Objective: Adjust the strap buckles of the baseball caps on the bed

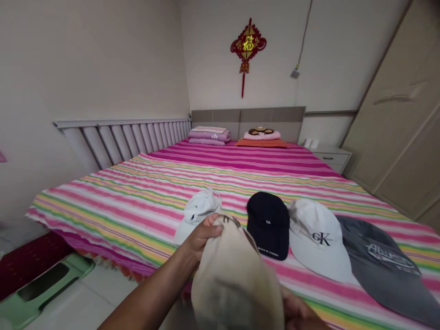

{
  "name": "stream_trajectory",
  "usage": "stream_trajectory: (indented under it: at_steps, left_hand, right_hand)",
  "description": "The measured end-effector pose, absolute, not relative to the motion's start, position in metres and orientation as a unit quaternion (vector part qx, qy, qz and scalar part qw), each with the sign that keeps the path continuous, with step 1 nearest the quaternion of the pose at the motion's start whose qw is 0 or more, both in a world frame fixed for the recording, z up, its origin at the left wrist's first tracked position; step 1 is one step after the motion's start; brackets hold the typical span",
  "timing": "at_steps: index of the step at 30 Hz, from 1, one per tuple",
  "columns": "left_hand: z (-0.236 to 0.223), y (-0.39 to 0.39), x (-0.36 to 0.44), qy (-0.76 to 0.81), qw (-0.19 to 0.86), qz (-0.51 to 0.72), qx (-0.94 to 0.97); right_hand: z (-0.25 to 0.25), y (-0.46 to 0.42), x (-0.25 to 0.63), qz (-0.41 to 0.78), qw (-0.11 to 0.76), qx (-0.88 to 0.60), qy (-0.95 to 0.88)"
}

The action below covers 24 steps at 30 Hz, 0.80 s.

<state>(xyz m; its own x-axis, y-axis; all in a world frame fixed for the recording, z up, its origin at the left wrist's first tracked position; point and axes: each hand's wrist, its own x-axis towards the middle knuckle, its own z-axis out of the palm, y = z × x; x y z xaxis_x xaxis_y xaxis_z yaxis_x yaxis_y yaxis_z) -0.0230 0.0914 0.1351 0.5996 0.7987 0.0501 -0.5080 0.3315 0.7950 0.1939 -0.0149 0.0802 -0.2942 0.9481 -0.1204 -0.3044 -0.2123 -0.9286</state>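
A beige baseball cap point(233, 270) is held up close to me, above the near edge of the bed. My left hand point(202, 233) pinches its far left edge, thumb on top. On the cap's lower right side is my right hand point(297, 309), partly hidden by the cap, its fingers closed at the edge. Just beyond my left hand lies a white cap point(201, 208) with a small dark logo. To the right, a black cap point(268, 220), a white cap with "CK" lettering point(318, 233) and a grey cap point(381, 256) lie in a row, the last two overlapping.
The bed carries a striped sheet point(130, 197). Folded purple bedding point(209, 136) and a pink pillow point(263, 135) rest by the headboard point(220, 117). A green stool point(44, 293) stands on the floor at left. A nightstand point(332, 156) and a wardrobe point(395, 119) are at right.
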Motion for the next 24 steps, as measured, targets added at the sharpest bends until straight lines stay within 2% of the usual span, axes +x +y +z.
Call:
stream_trajectory:
  at_steps: [4, 8, 13, 19, 24]
  left_hand:
    - [0.137, 0.069, -0.012, 0.199, 0.811, 0.337, 0.436]
    - [0.138, 0.056, -0.002, 0.205, 0.808, 0.337, 0.437]
    - [0.147, 0.051, -0.004, 0.24, 0.768, 0.294, 0.515]
    - [0.157, 0.039, -0.001, 0.272, 0.78, 0.222, 0.518]
    - [0.154, 0.032, 0.005, 0.311, 0.761, 0.258, 0.508]
  right_hand:
    - [0.113, -0.012, 0.198, 0.687, 0.495, -0.335, -0.412]
    - [0.131, -0.014, 0.177, 0.677, 0.484, -0.354, -0.426]
    - [0.135, -0.018, 0.166, 0.667, 0.51, -0.347, -0.417]
    - [0.137, -0.019, 0.168, 0.655, 0.521, -0.375, -0.397]
    - [0.14, -0.024, 0.172, 0.717, 0.498, -0.289, -0.393]
